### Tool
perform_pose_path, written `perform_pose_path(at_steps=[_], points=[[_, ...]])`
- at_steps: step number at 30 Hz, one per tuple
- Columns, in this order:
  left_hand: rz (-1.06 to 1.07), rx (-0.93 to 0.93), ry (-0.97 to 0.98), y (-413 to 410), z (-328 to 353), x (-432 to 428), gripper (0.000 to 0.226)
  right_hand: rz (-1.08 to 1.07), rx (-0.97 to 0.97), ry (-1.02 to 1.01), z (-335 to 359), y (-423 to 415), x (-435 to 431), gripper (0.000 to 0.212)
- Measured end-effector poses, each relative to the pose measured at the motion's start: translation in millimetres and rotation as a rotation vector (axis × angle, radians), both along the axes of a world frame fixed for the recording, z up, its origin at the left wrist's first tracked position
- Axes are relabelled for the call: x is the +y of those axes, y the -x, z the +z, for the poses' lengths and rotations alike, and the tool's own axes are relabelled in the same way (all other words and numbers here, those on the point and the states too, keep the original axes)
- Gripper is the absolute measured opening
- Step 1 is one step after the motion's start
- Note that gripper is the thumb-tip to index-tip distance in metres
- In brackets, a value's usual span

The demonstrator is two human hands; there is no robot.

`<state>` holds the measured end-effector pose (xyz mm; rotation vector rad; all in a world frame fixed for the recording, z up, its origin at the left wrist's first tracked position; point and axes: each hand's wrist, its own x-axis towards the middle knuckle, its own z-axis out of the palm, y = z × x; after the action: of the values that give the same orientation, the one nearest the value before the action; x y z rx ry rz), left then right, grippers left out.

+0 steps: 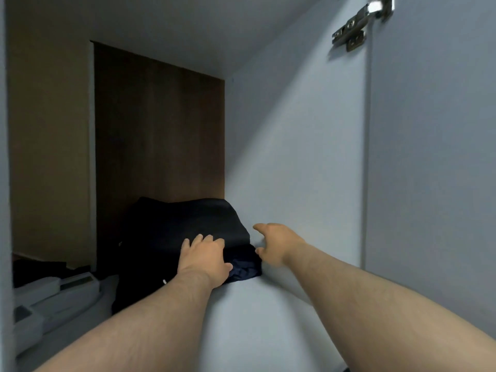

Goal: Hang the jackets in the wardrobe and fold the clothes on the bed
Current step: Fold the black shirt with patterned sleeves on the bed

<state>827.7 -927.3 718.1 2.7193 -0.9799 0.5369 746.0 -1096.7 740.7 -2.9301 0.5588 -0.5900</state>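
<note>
Head view looks into a wardrobe (295,157) compartment. A pile of folded dark clothes (188,224) sits centre frame, on the pale shelf (255,318), pushed toward the brown back panel (158,130) and close to the right side wall.

L hand (205,260) lies palm-down on the pile's near top edge, fingers flat over the fabric w/ the thumb at the front fold. It reads as pressing, not gripping. R hand (276,244) is just right of the pile, thumb and fingers spread wide, holding nothing. The thumb tip looks to touch the pile's right corner, but can't tell for sure.

Lower left: grey box-like items (53,296), too blurred to name. Upper right: a metal hinge (357,25) on the open door (429,157).

Progress, as a judgement: at least one batch is folded and stowed, and the hands seem to be squaring it off. No jackets, rail or bed in view, so the hanging part and any folding left can't be gauged.
</note>
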Motion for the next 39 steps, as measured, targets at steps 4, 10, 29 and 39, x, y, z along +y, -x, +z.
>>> perform_pose_path(at_steps=[4,10,29,39], points=[[-0.169,0.292,0.273,44,-14,-9,0.032,-0.085,0.006,-0.014,-4,47,15,0.066],[-0.374,0.407,0.190,96,-31,-13,0.065,-0.292,-0.011,-0.110,-24,141,46,0.063],[-0.895,0.048,-0.120,236,-100,64,0.048,-0.578,0.179,-0.084,-110,384,240,0.062],[-1.203,-0.039,-0.146,309,-134,115,0.068,-0.664,0.033,-0.127,-168,488,324,0.067]])
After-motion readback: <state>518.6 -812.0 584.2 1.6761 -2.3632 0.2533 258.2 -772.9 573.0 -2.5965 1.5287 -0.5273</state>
